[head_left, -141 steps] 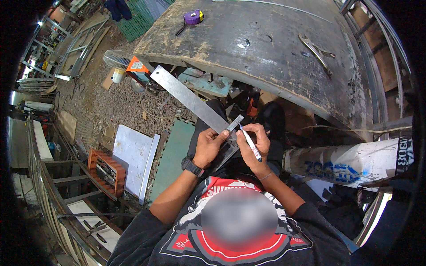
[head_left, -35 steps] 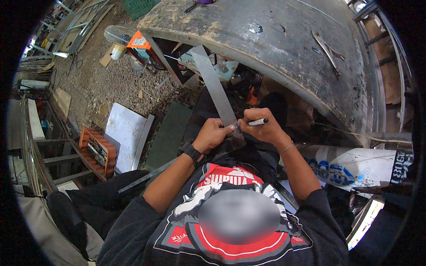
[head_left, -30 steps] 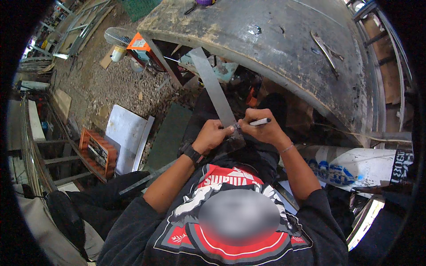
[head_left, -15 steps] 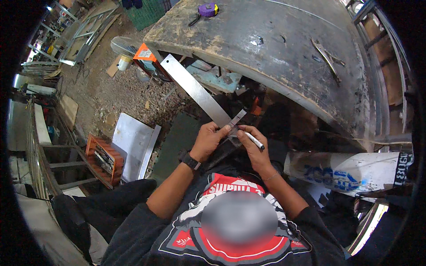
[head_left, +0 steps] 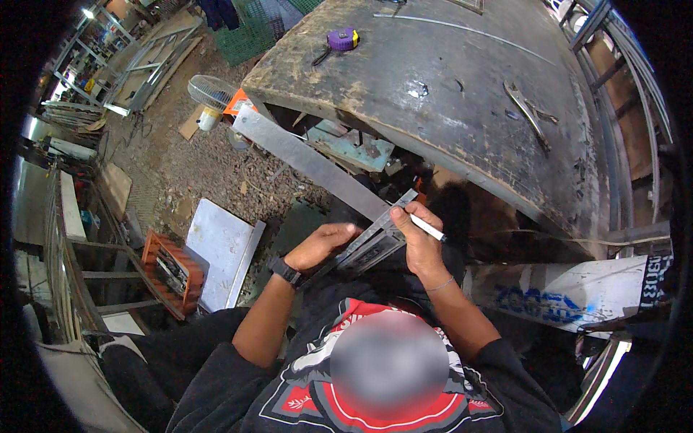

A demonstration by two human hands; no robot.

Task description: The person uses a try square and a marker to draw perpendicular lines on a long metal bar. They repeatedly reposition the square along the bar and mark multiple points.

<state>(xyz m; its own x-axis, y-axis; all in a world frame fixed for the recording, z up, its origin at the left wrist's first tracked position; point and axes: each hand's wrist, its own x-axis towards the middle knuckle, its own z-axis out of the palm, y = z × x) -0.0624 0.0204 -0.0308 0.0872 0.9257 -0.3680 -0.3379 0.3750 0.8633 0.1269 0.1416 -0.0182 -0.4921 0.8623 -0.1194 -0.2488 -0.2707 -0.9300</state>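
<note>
A long flat metal blade (head_left: pixel 310 162) with a hole near its far tip slants from the upper left toward my hands. At its near end it crosses a grey slotted metal piece (head_left: pixel 372 249), and together they look like a large square. My right hand (head_left: pixel 422 242) is closed, its thumb and fingers gripping the metal where the two parts meet. A white marker with a dark tip (head_left: pixel 427 226) is also held in it, pointing right. My left hand (head_left: pixel 321 249) lies beside the slotted piece with fingers stretched toward it; some fingertips are hidden, so contact is unclear.
Ahead is a large worn workbench (head_left: pixel 404 79) carrying a purple tape measure (head_left: pixel 342 40), locking pliers (head_left: pixel 529 119) and a thin metal rod (head_left: pixel 462 29). At left stand a fan (head_left: pixel 211 94), an orange crate (head_left: pixel 172 270) and a pale metal sheet (head_left: pixel 220 249). A white cylinder (head_left: pixel 556 289) lies right.
My left hand has let go of the metal and moved left. My right hand now grips the junction along with the marker. The metal has turned, showing its slotted part, and the blade has swung left.
</note>
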